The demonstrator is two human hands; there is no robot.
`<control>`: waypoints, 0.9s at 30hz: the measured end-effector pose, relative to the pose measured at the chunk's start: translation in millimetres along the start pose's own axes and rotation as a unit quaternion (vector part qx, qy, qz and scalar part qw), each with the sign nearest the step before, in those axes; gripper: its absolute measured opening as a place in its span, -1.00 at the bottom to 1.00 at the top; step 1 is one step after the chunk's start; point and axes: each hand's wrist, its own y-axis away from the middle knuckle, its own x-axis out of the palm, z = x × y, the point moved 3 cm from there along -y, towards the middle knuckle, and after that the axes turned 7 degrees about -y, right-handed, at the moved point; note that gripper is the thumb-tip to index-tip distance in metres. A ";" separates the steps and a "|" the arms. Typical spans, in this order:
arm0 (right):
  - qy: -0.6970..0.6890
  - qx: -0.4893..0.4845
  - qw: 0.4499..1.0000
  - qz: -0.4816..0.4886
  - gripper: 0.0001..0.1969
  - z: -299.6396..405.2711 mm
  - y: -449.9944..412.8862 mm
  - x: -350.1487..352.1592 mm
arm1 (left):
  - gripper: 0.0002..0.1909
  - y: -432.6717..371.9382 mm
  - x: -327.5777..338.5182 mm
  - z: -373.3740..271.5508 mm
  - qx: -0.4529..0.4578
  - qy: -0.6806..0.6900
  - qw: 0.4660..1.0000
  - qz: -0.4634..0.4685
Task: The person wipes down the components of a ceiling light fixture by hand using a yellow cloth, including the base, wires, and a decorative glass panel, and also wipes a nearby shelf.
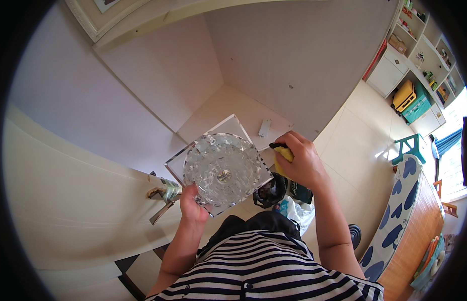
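My left hand (193, 204) grips the lower left corner of a crystal light fixture (222, 169). The fixture has a clear square plate under a round, faceted body, with small lamp parts at its centre. It is held up in front of my body, tilted. Just right of the fixture, my right hand (302, 160) is closed around a yellow cloth (281, 156) with a dark edge. The cloth is apart from the fixture, and part of it is hidden by my fingers.
A door (86, 188) with a metal handle (162, 210) stands at left. Ahead, a pale recess (233, 101) holds a small white box (264, 128). A black bag (270, 192) and white plastic bag (299, 212) sit below. Right are a green stool (410, 146), suitcases (412, 101) and a mattress (391, 222).
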 end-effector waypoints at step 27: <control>0.156 -0.122 0.977 -0.076 -0.51 -9.5 72.1 61.1 | -0.47 -11.0 36.7 20.8 -0.059 0.015 0.994 -0.089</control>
